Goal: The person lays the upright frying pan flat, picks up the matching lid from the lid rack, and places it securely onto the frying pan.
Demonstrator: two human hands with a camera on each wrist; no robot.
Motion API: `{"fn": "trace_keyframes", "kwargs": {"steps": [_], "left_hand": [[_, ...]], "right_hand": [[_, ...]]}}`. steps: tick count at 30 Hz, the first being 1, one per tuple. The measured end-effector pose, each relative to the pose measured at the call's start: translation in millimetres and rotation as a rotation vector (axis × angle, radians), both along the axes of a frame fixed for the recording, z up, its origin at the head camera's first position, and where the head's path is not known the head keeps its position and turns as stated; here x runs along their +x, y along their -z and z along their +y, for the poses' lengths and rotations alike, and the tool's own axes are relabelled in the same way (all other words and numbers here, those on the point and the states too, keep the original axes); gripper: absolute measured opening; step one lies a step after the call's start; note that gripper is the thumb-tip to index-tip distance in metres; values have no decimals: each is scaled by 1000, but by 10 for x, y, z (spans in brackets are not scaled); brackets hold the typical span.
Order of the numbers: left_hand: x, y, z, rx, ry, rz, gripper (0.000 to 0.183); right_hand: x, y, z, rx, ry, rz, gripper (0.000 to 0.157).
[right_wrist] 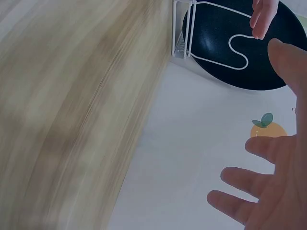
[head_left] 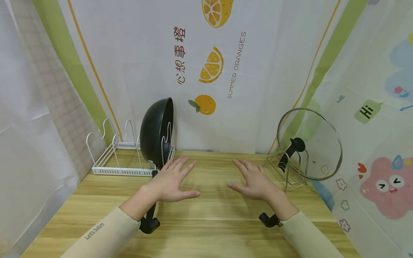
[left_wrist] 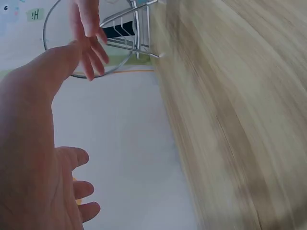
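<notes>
My left hand is held over the wooden table with fingers spread and nothing in it. It overlaps the handle of a black wok, which stands on its side in a white wire rack at the back left. My right hand, also empty with fingers extended, hovers left of a small wire stand. A glass lid with a metal rim and black knob leans upright in that stand. In the right wrist view the wok's dark inside faces the right hand.
Black curved pieces of the wrist gear show under both forearms. Behind the table hangs a white cloth printed with oranges. A patterned curtain borders the right side, and a pale one the left.
</notes>
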State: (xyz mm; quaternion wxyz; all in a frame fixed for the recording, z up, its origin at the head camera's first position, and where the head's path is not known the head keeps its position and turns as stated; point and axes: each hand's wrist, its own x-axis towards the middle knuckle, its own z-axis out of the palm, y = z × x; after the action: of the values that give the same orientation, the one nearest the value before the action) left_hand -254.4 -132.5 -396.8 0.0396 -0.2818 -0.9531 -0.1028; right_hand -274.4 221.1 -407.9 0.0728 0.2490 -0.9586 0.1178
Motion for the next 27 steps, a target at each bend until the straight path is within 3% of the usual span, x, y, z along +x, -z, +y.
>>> {"fn": "trace_keyframes", "kwargs": {"steps": [6,12,19,27], "left_hand": [[34,-76,-5,69,37,39,90],[116,-175,-23,250,9,-20,70],[199,-250,-144,399,19,-64,59],[350,-305,-338,459,-2,-91,58]], "right_hand": [[-5,-32,-21,-89,-4,-40,80],[-5,-54,-71,-228,-13,-92,59],[-41,-47,-140,-350,-29,-154,54],[-72,-48,-239,-439,-43,-278,51]]}}
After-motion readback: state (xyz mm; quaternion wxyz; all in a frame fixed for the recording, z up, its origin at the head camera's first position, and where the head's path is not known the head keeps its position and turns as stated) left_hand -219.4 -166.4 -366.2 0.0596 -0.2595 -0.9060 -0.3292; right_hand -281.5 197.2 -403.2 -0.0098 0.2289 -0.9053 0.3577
